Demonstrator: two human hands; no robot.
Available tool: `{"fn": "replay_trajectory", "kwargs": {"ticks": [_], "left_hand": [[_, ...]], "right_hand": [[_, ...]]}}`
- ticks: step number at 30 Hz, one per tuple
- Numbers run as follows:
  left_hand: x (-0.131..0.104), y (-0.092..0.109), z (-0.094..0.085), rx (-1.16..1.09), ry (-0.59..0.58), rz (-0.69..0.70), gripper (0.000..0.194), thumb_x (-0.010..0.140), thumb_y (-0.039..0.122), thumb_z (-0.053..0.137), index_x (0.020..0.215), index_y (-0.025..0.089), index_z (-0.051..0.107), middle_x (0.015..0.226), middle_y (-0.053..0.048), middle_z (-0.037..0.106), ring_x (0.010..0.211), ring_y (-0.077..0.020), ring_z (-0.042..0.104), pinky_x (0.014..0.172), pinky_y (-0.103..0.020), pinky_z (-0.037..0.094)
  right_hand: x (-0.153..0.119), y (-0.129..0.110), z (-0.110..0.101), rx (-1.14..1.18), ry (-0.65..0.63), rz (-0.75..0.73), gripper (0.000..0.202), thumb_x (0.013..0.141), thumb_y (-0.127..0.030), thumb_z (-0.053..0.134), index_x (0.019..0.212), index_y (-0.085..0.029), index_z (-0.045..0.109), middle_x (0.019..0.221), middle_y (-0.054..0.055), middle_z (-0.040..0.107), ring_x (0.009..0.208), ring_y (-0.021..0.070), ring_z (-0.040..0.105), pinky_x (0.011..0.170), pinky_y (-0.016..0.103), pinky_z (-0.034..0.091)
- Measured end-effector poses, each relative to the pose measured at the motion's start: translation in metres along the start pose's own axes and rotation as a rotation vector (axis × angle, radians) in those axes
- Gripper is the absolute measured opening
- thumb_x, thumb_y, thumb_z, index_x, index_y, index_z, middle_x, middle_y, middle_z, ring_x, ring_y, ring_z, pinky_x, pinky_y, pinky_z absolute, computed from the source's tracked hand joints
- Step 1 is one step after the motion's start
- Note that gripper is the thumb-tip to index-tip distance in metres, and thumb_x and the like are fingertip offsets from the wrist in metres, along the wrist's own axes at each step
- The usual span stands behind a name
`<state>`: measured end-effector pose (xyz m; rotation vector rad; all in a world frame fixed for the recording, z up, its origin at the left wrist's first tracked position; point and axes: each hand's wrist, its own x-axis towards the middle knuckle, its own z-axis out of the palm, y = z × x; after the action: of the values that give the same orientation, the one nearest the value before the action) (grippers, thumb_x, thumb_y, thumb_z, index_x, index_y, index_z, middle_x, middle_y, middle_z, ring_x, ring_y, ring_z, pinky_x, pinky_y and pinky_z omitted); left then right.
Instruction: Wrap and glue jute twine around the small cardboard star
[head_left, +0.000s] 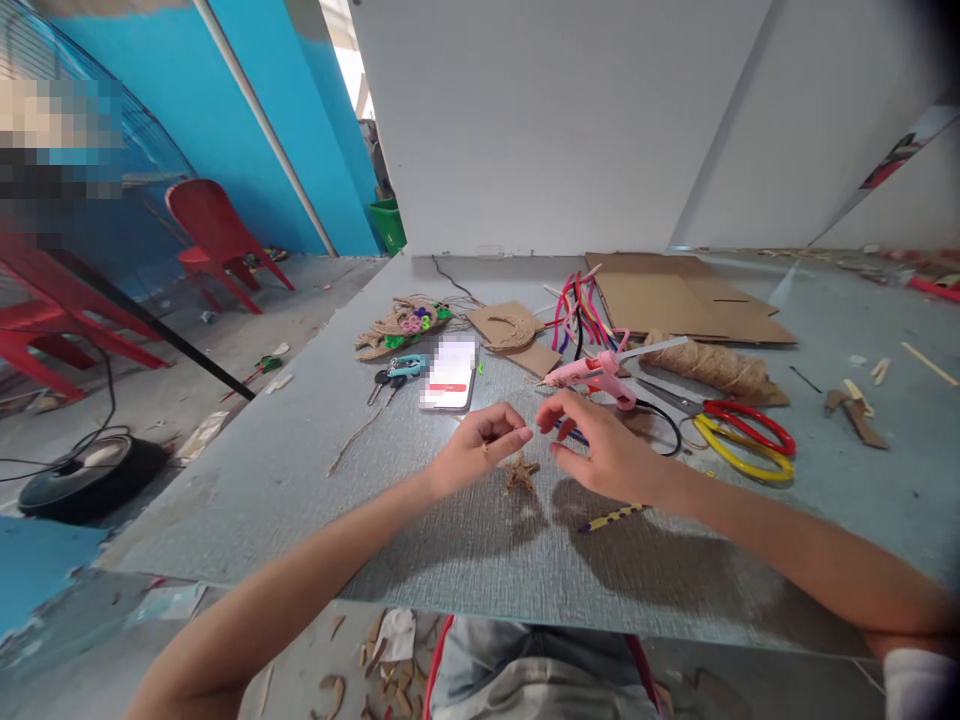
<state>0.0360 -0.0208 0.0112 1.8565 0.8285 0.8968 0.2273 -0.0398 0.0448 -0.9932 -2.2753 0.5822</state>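
Observation:
A small brown twine star hangs just under the fingertips of my left hand, which are pinched together at its top. Whether a thread runs from the star to the fingers is too small to tell. Close by on the right, my right hand has its fingers apart and curved, with nothing visible between them. Beyond the hands lie a phone and a pink glue gun. A yellow patterned pencil rests below my right hand.
Red and yellow scissors, a twine roll and cardboard lie to the right. Colourful pipe cleaners are at the back. Keys and a decorated twine piece lie left on the grey table.

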Motion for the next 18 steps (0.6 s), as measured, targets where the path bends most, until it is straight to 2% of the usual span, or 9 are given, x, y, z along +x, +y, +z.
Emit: {"fn": "replay_trajectory", "kwargs": {"ticks": [2,6,11,16,18], "left_hand": [[0.0004,-0.0004,0.0001,-0.019,0.004,-0.007,0.038,0.084,0.052,0.048,0.070,0.017,0.044,0.053,0.007,0.035,0.046,-0.0054,0.029,0.042,-0.016,0.026],[-0.0015,-0.0010,0.0002,-0.001,0.019,0.004,0.037,0.082,0.050,0.053,0.071,0.016,0.048,0.048,0.009,0.030,0.043,-0.0050,0.025,0.040,-0.016,0.022],[-0.0051,-0.0017,-0.0004,0.086,0.022,0.082,0.035,0.084,0.047,0.053,0.070,0.016,0.051,0.047,0.010,0.029,0.042,-0.0046,0.024,0.040,-0.015,0.022],[-0.0074,-0.0047,-0.0022,0.274,0.045,0.234,0.026,0.087,0.036,0.053,0.070,0.016,0.053,0.047,0.010,0.028,0.041,-0.0046,0.026,0.042,-0.016,0.021],[-0.0087,-0.0065,-0.0023,0.375,0.046,0.313,0.023,0.086,0.030,0.053,0.068,0.016,0.054,0.047,0.008,0.033,0.042,-0.0049,0.029,0.044,-0.018,0.019]], "right_hand": [[-0.0003,-0.0011,0.0009,0.102,0.013,0.010,0.018,0.080,-0.014,0.056,0.095,-0.018,0.049,0.092,0.002,0.059,0.083,0.0109,0.056,0.073,0.023,0.046],[-0.0022,-0.0015,0.0033,0.219,0.025,0.050,0.022,0.079,-0.023,0.063,0.096,-0.019,0.050,0.086,0.001,0.061,0.077,0.0103,0.057,0.070,0.023,0.047],[-0.0023,-0.0029,0.0037,0.258,0.014,0.053,0.020,0.079,-0.022,0.063,0.094,-0.020,0.049,0.082,-0.001,0.060,0.069,0.0077,0.056,0.064,0.020,0.047],[-0.0001,-0.0022,0.0048,0.182,0.020,0.019,0.019,0.079,-0.020,0.063,0.091,-0.019,0.049,0.078,-0.002,0.060,0.066,0.0075,0.055,0.061,0.019,0.046],[-0.0010,0.0003,0.0063,0.088,-0.015,-0.006,0.019,0.079,-0.019,0.063,0.092,-0.020,0.049,0.078,-0.002,0.061,0.064,0.0079,0.055,0.060,0.020,0.045]]}}
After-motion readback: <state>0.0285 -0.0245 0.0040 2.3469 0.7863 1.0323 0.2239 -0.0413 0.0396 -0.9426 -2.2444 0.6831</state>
